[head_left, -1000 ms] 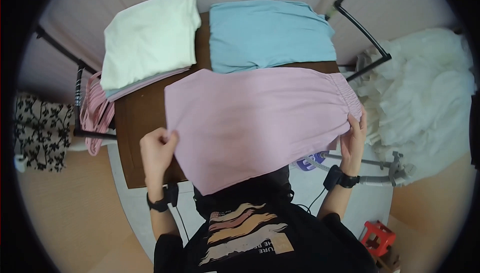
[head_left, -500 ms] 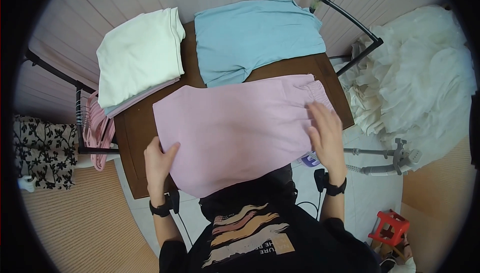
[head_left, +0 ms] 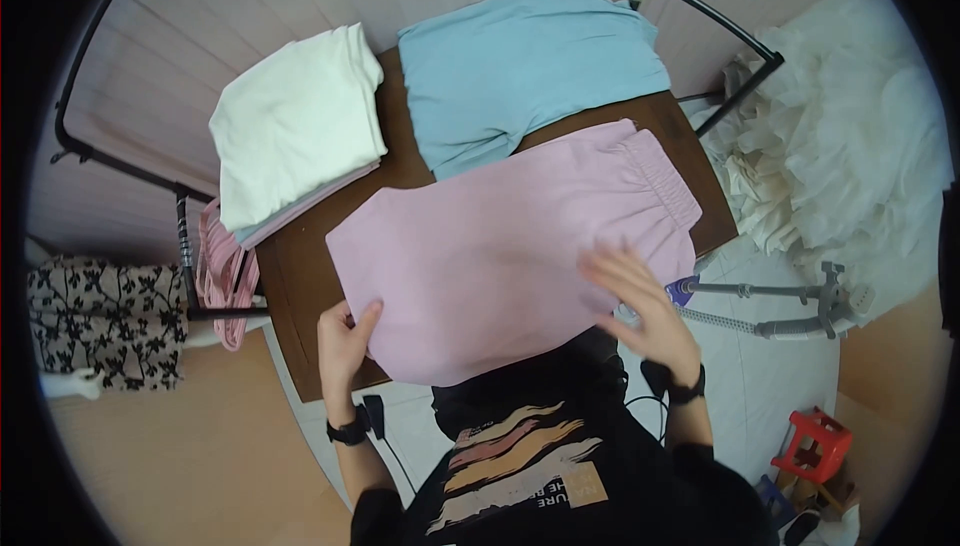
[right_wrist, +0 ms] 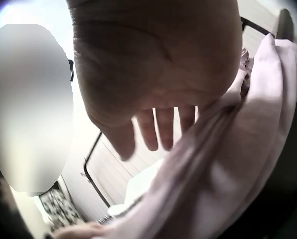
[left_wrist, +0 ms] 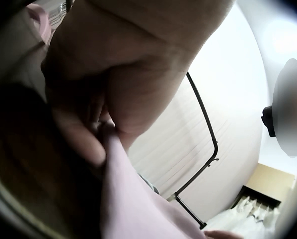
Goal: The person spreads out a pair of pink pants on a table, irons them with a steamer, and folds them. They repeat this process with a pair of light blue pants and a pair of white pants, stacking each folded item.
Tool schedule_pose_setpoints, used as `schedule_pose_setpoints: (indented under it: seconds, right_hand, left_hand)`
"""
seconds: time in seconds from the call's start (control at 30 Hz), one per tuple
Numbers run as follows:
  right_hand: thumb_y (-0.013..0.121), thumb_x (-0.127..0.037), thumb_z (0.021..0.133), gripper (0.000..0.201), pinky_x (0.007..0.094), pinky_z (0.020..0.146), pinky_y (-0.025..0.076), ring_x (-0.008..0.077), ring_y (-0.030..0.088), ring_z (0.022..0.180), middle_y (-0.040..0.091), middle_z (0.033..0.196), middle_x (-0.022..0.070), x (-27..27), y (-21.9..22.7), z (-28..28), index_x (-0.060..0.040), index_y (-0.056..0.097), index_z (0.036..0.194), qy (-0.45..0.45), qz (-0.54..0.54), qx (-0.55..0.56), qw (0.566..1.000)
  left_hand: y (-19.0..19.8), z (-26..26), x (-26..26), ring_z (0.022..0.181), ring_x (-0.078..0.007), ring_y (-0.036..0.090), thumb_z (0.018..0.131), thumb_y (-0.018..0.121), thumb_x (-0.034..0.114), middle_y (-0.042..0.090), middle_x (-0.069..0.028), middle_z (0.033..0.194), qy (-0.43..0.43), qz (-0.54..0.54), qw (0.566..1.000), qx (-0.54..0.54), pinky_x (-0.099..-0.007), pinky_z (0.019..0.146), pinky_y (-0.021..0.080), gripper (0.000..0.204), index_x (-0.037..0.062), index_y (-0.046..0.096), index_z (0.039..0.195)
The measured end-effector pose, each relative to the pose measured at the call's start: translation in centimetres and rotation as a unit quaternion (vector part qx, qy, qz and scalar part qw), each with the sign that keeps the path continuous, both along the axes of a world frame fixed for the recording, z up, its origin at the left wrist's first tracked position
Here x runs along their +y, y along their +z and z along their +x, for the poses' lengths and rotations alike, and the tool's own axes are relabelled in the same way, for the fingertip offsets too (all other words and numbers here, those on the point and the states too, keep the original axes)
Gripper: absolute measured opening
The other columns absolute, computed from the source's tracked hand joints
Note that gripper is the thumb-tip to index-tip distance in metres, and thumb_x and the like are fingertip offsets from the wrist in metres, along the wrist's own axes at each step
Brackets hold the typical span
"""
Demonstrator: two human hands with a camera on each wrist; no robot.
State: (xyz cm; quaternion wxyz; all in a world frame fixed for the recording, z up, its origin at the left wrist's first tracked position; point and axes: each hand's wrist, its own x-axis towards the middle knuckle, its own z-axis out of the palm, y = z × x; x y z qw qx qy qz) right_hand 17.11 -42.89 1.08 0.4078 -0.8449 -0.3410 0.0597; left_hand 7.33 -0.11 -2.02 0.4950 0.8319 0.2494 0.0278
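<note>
Pink elastic-waist shorts (head_left: 480, 256) lie spread over the front of the brown table (head_left: 290, 306), their gathered waistband (head_left: 664, 184) to the right. My left hand (head_left: 345, 346) pinches the left edge of the cloth, thumb on top and fingers beneath. In the left wrist view the pinched pink cloth (left_wrist: 126, 199) stretches away from the fingertips. My right hand (head_left: 640, 311), fingers extended and blurred, is over the lower right part of the shorts. The right wrist view shows its straight fingers (right_wrist: 163, 129) beside the pink folds (right_wrist: 228, 159), gripping nothing.
Folded white cloth (head_left: 295, 126) tops a stack at the table's back left. Folded blue cloth (head_left: 530, 66) lies at the back right. Around stand a black rack (head_left: 710, 16), pink hangers (head_left: 225, 276), white ruffled fabric (head_left: 820, 136), a grey hose (head_left: 730, 321) and a red stool (head_left: 815, 446).
My right hand has let go of the waistband end and moved left over the cloth. My left hand stays at the left edge. The shorts now lie lower, waistband angled upward.
</note>
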Motion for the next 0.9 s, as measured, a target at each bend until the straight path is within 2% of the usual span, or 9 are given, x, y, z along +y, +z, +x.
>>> schedule_pose_setpoints:
  seconds: [0.07, 0.17, 0.23, 0.4, 0.47, 0.6, 0.67, 0.77, 0.9]
  right_hand:
    - [0.076, -0.006, 0.082, 0.039, 0.0456, 0.106, 0.049, 0.0361, 0.067, 0.119, 0.073, 0.124, 0.0153, -1.0, 0.5, -2.2, -0.0004, 0.074, 0.12, 0.099, 0.159, 0.189, 0.964]
    - [0.071, -0.008, 0.092, 0.027, 0.0376, 0.097, 0.054, 0.0288, 0.071, 0.11, 0.075, 0.112, 0.0139, 1.0, -0.8, -3.3, 0.0024, 0.073, 0.117, 0.308, 0.191, 0.394, 0.844]
    - [0.072, -0.011, 0.096, 0.034, 0.034, 0.097, 0.054, 0.023, 0.071, 0.108, 0.075, 0.11, 0.0116, 3.6, -5.0, -4.7, 0.0034, 0.067, 0.126, 0.241, 0.08, 0.531, 0.809]
    - [0.077, -0.017, 0.096, 0.053, 0.0346, 0.102, 0.052, 0.0201, 0.061, 0.124, 0.067, 0.13, 0.0113, 10.5, -14.0, -8.6, 0.0025, 0.056, 0.14, 0.146, 0.136, 0.552, 0.81]
    - [0.078, -0.017, 0.096, 0.053, 0.035, 0.108, 0.049, 0.0205, 0.056, 0.13, 0.061, 0.138, 0.0109, 12.2, -14.4, -8.4, 0.0006, 0.056, 0.14, 0.121, 0.259, 0.692, 0.662]
    - [0.077, -0.014, 0.096, 0.051, 0.0353, 0.112, 0.046, 0.0203, 0.056, 0.13, 0.061, 0.138, 0.0091, 12.9, -12.0, -8.4, -0.0021, 0.057, 0.141, 0.087, 0.22, 0.658, 0.715]
    - [0.077, -0.011, 0.096, 0.048, 0.0358, 0.114, 0.043, 0.0194, 0.054, 0.132, 0.061, 0.136, 0.0081, 13.0, -11.8, -8.5, -0.003, 0.058, 0.139, 0.036, 0.274, 0.761, 0.588]
    - [0.077, -0.009, 0.095, 0.049, 0.0358, 0.113, 0.045, 0.0184, 0.055, 0.131, 0.061, 0.136, 0.0075, 13.3, -16.1, -8.8, -0.004, 0.058, 0.139, 0.012, 0.268, 0.795, 0.543]
    - [0.077, -0.007, 0.094, 0.05, 0.0357, 0.11, 0.047, 0.0188, 0.057, 0.129, 0.061, 0.136, 0.0072, 14.0, -16.7, -10.2, -0.0052, 0.058, 0.14, 0.073, 0.33, 0.688, 0.642]
  left_hand:
    - [3.0, 1.3, 0.7, 0.059, -0.0078, 0.063, 0.095, 0.077, 0.021, 0.07, -0.0071, 0.072, -0.019, 0.025, 0.99, 0.139, -0.0268, 0.051, 0.05, 0.028, -0.0063, 0.07, 0.094]
    - [2.5, 3.4, 2.6, 0.055, -0.0106, 0.063, 0.093, 0.079, 0.017, 0.067, -0.007, 0.071, -0.006, 0.096, 0.995, 0.005, -0.0285, 0.048, 0.049, 0.032, -0.0038, 0.063, 0.112]
    - [1.3, 5.6, 4.6, 0.056, -0.0124, 0.063, 0.093, 0.077, 0.015, 0.068, -0.0093, 0.076, -0.027, 0.115, 0.992, -0.047, -0.0299, 0.049, 0.049, 0.042, 0.0001, 0.057, 0.127]
    - [0.2, 10.0, 6.9, 0.064, -0.0116, 0.059, 0.091, 0.078, 0.021, 0.06, -0.0057, 0.079, -0.099, 0.106, 0.989, -0.003, -0.0288, 0.052, 0.049, 0.032, -0.0005, 0.064, 0.11]
    - [0.9, 10.2, 6.7, 0.067, -0.0107, 0.059, 0.089, 0.079, 0.021, 0.06, -0.0045, 0.08, -0.127, 0.084, 0.988, 0.027, -0.028, 0.055, 0.051, 0.029, -0.0011, 0.064, 0.099]
    - [1.8, 9.4, 7.0, 0.068, -0.0107, 0.059, 0.089, 0.078, 0.02, 0.062, -0.0047, 0.082, -0.158, 0.079, 0.983, 0.043, -0.0283, 0.056, 0.052, 0.028, -0.001, 0.063, 0.099]
    - [2.4, 8.8, 6.8, 0.068, -0.0109, 0.06, 0.089, 0.077, 0.019, 0.063, -0.0052, 0.083, -0.153, 0.063, 0.986, 0.028, -0.0283, 0.057, 0.053, 0.027, -0.0007, 0.062, 0.101]
    - [1.9, 9.2, 6.8, 0.068, -0.0111, 0.06, 0.089, 0.077, 0.018, 0.064, -0.0055, 0.083, -0.134, 0.082, 0.988, 0.006, -0.028, 0.057, 0.054, 0.028, -0.0011, 0.062, 0.103]
    - [2.0, 9.6, 6.8, 0.07, -0.0108, 0.061, 0.088, 0.077, 0.017, 0.064, -0.0046, 0.082, -0.131, 0.113, 0.985, 0.024, -0.0282, 0.057, 0.054, 0.027, -0.0026, 0.063, 0.101]
